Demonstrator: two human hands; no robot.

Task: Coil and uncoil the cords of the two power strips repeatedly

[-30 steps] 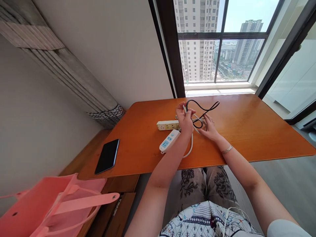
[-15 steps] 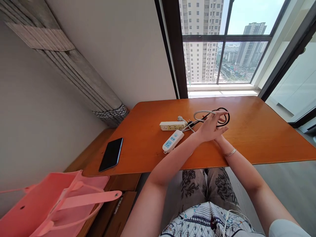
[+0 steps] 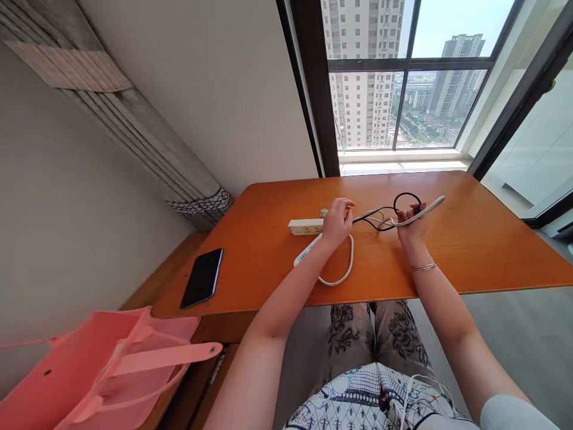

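My left hand (image 3: 338,222) is closed on the cords close to the power strips, its fingers bent over them. My right hand (image 3: 412,226) is wrapped round a white cord (image 3: 435,205) and a black cord (image 3: 406,194), whose loops stick out above and beside it. Between both hands the cords run tangled, just over the table. Left of my left hand lies a cream power strip (image 3: 305,227). In front of it, a white power strip (image 3: 304,251) with blue sockets is mostly hidden by my left forearm. A white cord loop (image 3: 351,263) rests on the table beside that forearm.
The orange-brown wooden table (image 3: 483,239) stands before a window (image 3: 407,65). A dark phone (image 3: 202,278) lies near its left edge. Below that edge is a pink bag (image 3: 111,370) with straps. A grey curtain (image 3: 147,137) hangs at the left.
My hands were crossed together over the cords; now they are apart. The left hand has moved left to the power strips, the right hand slightly right, with cords stretched between them.
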